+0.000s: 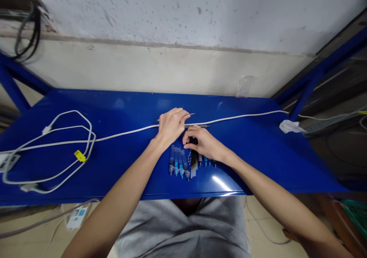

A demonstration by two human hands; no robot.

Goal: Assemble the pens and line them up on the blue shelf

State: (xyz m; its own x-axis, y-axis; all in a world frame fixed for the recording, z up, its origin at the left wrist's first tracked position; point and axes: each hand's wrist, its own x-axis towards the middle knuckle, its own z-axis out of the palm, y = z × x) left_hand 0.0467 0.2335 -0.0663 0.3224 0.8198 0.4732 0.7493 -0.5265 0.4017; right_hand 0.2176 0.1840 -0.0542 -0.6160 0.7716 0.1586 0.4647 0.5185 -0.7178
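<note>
My left hand (172,123) rests over the white cable, fingers bent and pressed together. A thin pale rod tip (192,114) shows just past its fingertips; whether the hand grips it is hidden. My right hand (204,142) is closed in a loose curl, thumb near the index finger, and anything between them is too small to make out. Below it lie dark pen refills (194,166) with pale ends. Clear pen barrels (178,161) with black and blue tips form a row to their left. Blue and dark pen parts (205,161) lie partly under the right hand. A slim dark metallic rod (202,126) lies behind that hand.
A white cable (243,117) crosses the blue table (258,154) lengthwise, with a coiled cable (93,135) and yellow tag (80,156) at left. Crumpled white tissue (290,126) lies at right. A small plastic bag (246,86) is by the wall. Blue posts flank the table.
</note>
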